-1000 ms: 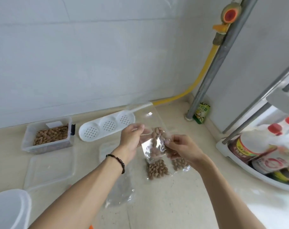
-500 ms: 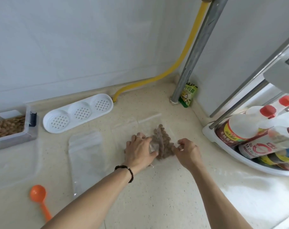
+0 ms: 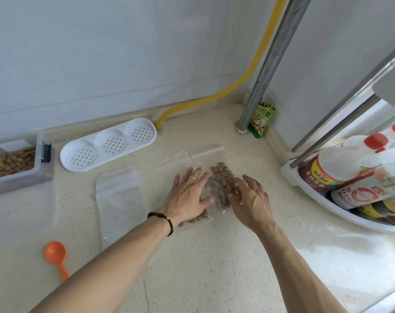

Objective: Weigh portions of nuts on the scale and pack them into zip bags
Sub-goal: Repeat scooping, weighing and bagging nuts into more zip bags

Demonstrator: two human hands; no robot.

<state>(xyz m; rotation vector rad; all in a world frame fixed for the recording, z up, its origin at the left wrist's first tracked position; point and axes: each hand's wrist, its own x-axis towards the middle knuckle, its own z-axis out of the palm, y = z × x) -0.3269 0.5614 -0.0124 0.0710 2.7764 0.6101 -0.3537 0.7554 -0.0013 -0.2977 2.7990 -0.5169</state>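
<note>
Head: speckled beige countertop (image 3: 214,256) (white-tiled corner (image 3: 101,53))

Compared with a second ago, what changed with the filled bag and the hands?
The filled zip bag went from held up to lying on the counter. Left hand and right hand released their pinch and now press flat on it. Empty zip bag stayed put.
</note>
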